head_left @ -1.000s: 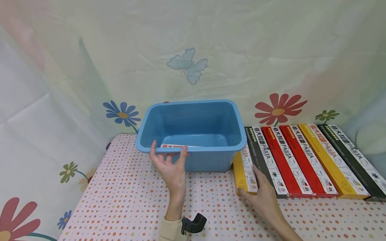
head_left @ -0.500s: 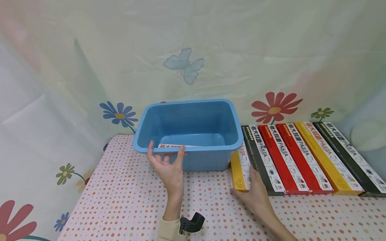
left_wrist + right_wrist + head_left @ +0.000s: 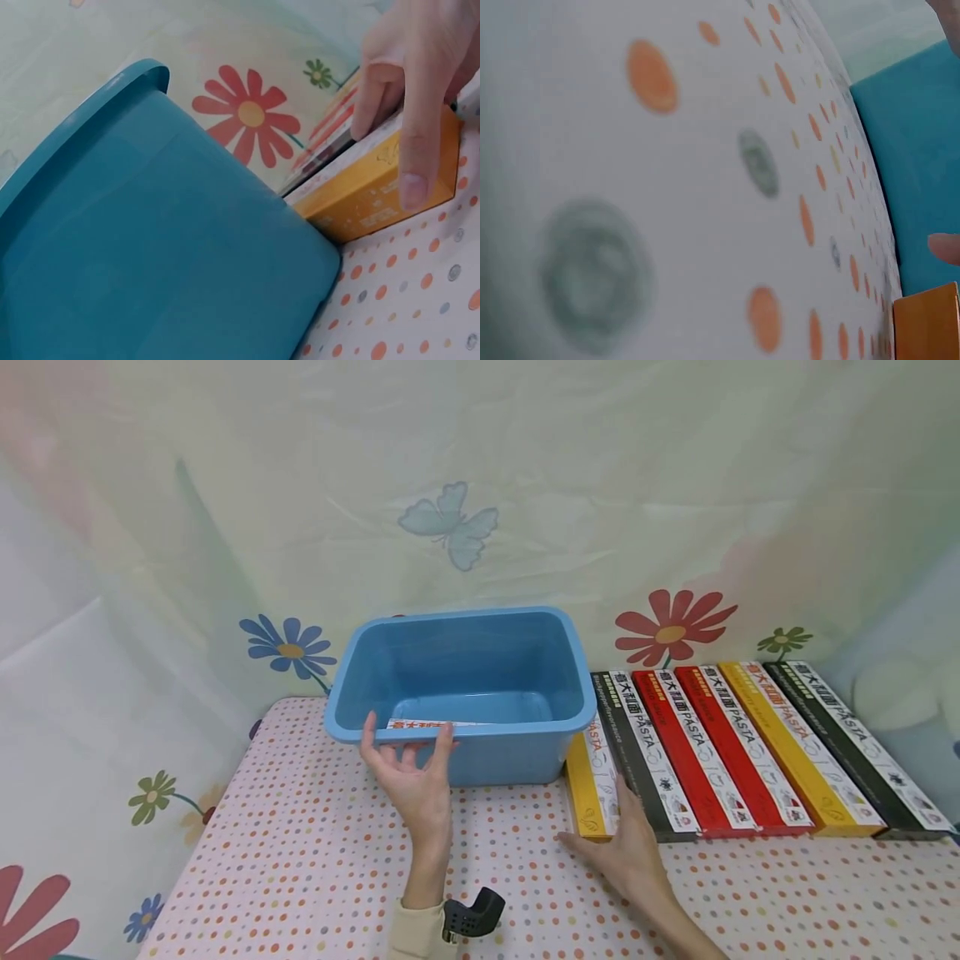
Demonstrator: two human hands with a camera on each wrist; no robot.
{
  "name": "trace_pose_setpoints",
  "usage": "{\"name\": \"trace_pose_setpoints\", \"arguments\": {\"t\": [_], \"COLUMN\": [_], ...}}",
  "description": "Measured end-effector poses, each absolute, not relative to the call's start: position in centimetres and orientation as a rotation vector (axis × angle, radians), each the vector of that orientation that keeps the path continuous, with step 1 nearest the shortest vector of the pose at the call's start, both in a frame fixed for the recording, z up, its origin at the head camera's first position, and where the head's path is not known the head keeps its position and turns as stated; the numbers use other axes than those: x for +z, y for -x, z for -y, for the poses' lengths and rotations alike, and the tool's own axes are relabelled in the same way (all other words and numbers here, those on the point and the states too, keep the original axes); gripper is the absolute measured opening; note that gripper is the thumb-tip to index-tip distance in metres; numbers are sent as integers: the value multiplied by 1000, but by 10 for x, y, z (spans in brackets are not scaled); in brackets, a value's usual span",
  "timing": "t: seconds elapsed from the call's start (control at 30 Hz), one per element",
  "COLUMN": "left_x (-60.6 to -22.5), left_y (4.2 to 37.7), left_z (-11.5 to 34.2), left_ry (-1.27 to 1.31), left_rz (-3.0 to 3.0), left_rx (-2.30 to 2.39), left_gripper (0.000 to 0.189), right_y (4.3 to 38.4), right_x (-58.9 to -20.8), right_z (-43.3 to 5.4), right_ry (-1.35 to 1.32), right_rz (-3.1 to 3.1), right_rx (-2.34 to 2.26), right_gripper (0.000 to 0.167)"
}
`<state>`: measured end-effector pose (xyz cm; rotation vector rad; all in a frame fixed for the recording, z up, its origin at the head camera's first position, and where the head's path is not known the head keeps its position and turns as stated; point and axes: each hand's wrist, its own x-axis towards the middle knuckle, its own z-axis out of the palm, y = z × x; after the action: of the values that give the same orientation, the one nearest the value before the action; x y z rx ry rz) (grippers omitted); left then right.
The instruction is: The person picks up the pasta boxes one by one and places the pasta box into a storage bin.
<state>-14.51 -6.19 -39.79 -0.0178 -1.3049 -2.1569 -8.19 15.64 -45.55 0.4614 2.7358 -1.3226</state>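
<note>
A light blue plastic tub (image 3: 510, 758) stands at the back of the table. My left hand (image 3: 414, 789) holds its front rim, with some fingers tucked beneath the lip. Inside, the white edge of a pasta box (image 3: 416, 723) with orange lettering shows behind the rim. To the right of the tub, my right hand (image 3: 626, 852) grips the near end of a yellow pasta box (image 3: 587, 802) lying flat. Its thumb (image 3: 414, 180) lies along the box's left side in the left wrist view, and the other fingers reach over to the right side. The tub hides the box's far end.
Beside the yellow box lies a row of pasta boxes: black (image 3: 637, 760), red (image 3: 690, 760), red (image 3: 738, 752), yellow (image 3: 798, 752) and black (image 3: 855, 752). A dotted cloth covers the table (image 3: 300, 843). A floral curtain (image 3: 525, 485) hangs close behind the tub.
The head view has turned slightly right, so the scene sits farther left. My right thumb has moved left to the yellow box's left edge. My left hand stays on the tub rim.
</note>
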Motion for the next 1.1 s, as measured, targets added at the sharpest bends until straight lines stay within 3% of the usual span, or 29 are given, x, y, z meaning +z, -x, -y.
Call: {"name": "trace_pose_setpoints", "arguments": {"t": [0.4, 0.73, 1.1], "left_x": [-398, -399, -397], "left_y": [147, 145, 147], "left_z": [61, 62, 62], "left_ry": [27, 15, 31], "left_rz": [1282, 1281, 1268], "left_rx": [-2156, -2169, -2165], "left_gripper": [96, 96, 96], "right_y": [85, 84, 87], "right_x": [-460, -457, -417], "right_z": [-153, -153, -176], "right_ry": [-505, -515, -581], "right_rz": [-2748, -2811, -2762], "right_rx": [-1380, -1378, -1377], "right_gripper": [134, 118, 104]}}
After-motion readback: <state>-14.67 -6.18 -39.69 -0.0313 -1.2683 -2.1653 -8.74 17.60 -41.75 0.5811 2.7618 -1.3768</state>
